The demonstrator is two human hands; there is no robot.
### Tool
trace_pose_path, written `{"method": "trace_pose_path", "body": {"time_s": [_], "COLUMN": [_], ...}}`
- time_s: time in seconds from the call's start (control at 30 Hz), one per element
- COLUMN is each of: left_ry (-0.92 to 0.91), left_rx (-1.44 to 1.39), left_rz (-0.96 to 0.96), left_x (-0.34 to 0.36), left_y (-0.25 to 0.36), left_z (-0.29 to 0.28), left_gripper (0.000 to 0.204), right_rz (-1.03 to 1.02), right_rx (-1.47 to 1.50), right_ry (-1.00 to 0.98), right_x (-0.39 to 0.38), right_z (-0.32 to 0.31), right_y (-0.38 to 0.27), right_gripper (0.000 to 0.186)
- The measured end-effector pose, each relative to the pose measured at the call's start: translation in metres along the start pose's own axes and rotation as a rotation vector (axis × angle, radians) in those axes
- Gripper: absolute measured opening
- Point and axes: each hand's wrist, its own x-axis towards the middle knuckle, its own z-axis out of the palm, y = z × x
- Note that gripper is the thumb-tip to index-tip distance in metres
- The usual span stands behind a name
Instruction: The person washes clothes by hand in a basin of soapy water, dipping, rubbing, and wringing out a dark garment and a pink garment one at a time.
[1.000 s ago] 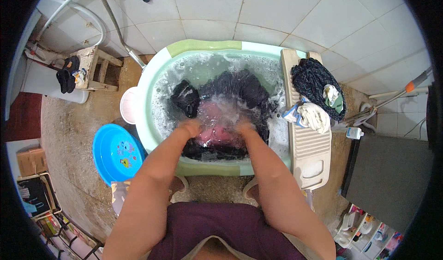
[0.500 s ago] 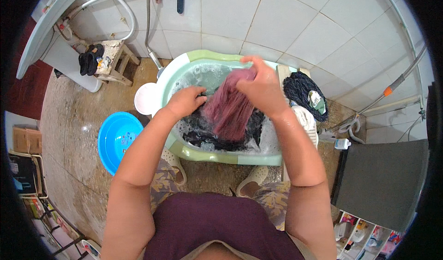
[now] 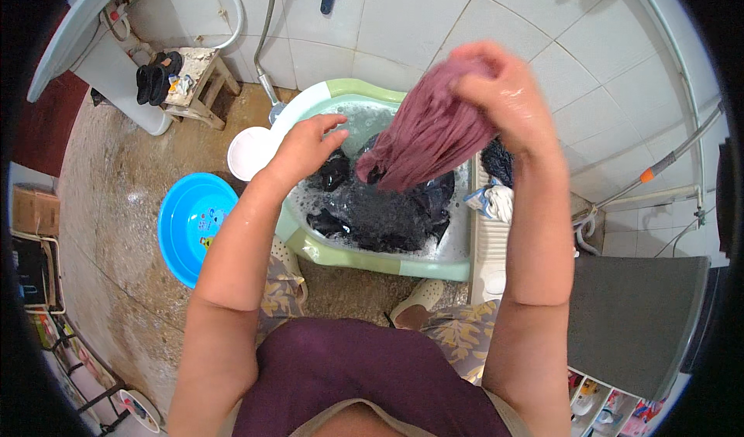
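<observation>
A wet mauve cloth garment (image 3: pixel 434 123) hangs bunched from my right hand (image 3: pixel 500 96), which grips its upper end above the tub's right side. Its lower end dangles over the soapy water. My left hand (image 3: pixel 308 154) is held over the tub's left part, fingers apart and nothing in them. Below lies a green and white plastic tub (image 3: pixel 349 257) of sudsy water, where dark wet clothes (image 3: pixel 380 212) soak, partly under the surface.
Right of the tub stands a ribbed washboard (image 3: pixel 490 255) with a white cloth (image 3: pixel 496 203) and a dark garment (image 3: pixel 497 160). To the left are a blue basin (image 3: pixel 180 228), a white bowl (image 3: pixel 249 152) and a wooden stool (image 3: pixel 203 88) bearing black shoes (image 3: pixel 157 80).
My right hand has lifted the mauve garment up and to the right, off the dark clothes. My left hand has risen slightly and opened. The view has shifted a little.
</observation>
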Motion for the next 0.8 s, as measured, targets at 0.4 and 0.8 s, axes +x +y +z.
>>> {"method": "trace_pose_path", "body": {"time_s": [0.4,0.8], "left_ry": [-0.075,-0.312], "left_rx": [0.171,0.202], "left_rz": [0.038,0.06], "left_x": [0.007,0.002], "left_y": [0.002,-0.016], "left_z": [0.022,0.045], "left_gripper": [0.032,0.046], "right_rz": [0.313,0.369], "right_rx": [-0.425,-0.643], "right_ry": [-0.086,-0.351], "right_x": [-0.042,-0.069], "right_z": [0.159,0.15], "right_y": [0.328,0.294], "right_gripper": [0.026,0.024]}}
